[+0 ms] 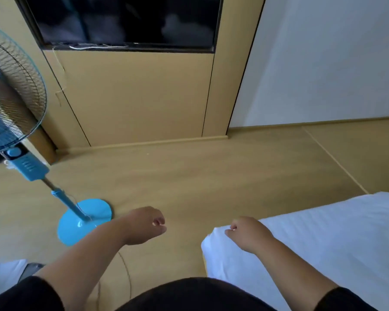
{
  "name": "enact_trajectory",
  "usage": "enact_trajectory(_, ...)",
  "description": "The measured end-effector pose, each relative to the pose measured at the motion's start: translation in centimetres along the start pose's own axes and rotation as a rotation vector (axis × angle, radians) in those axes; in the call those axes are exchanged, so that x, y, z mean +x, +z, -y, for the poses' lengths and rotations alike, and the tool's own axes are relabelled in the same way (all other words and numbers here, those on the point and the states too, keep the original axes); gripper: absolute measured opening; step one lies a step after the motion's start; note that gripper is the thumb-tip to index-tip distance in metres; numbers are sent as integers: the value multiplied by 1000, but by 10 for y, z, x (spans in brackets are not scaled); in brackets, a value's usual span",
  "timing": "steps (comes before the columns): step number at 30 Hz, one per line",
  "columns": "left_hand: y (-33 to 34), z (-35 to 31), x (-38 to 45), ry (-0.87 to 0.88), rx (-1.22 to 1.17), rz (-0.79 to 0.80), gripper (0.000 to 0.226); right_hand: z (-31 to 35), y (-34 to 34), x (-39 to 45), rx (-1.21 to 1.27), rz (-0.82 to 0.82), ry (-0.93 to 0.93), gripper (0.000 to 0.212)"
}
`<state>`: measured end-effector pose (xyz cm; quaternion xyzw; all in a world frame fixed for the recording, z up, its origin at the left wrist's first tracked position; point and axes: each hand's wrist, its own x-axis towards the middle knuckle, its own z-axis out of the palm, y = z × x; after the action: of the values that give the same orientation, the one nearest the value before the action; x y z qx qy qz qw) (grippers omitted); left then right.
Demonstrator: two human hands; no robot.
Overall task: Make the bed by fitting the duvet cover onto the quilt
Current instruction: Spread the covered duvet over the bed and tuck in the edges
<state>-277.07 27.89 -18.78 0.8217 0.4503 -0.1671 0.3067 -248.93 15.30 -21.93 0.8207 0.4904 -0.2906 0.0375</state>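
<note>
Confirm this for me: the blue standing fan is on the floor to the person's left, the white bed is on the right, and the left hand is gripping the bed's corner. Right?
Not quite. The head view shows the left hand hanging over bare floor, loosely curled and holding nothing. It is the right hand that is at the corner of the white bed. The blue fan does stand on the floor to the left.

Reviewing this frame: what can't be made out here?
- Head view: the white bedding runs off the right and bottom edges; duvet cover or quilt, cannot tell.
- Right hand is curled at the bedding's corner; a grip cannot be confirmed.
- The fan head is cut by the left edge.
- The TV top is cropped.
</note>
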Motion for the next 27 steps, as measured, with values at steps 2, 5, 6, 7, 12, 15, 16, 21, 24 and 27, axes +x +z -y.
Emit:
enact_trajectory(2,-23,8,15,-51,-47,-30,32,12,-30,31,-17,8,-40,35)
enact_trajectory(5,-49,19,42,-93,-109,-71,29,30,-62,76,-28,-22,-68,35)
enact_trajectory(6,-55,24,55,-100,-122,-77,29,35,-68,92,-17,-43,-78,36)
enact_trajectory(7,-63,29,70,-102,-127,-75,28,39,-72,107,4,-71,-86,36)
enact_trajectory(12,-111,43,170,-12,-64,27,30,56,-90,188,37,-111,-36,40)
enact_trajectory(15,-163,44,246,56,-43,17,29,61,-115,245,79,-105,49,37)
enact_trajectory(16,-184,42,272,81,-18,18,28,60,-127,264,97,-103,78,31)
enact_trajectory(21,-275,0,383,212,136,42,21,48,-184,327,142,-90,204,43)
enact_trajectory(24,-304,-52,443,328,211,126,20,23,-215,341,179,-78,308,45)
enact_trajectory(27,-313,-118,499,432,316,212,23,-24,-237,349,272,-51,445,50)
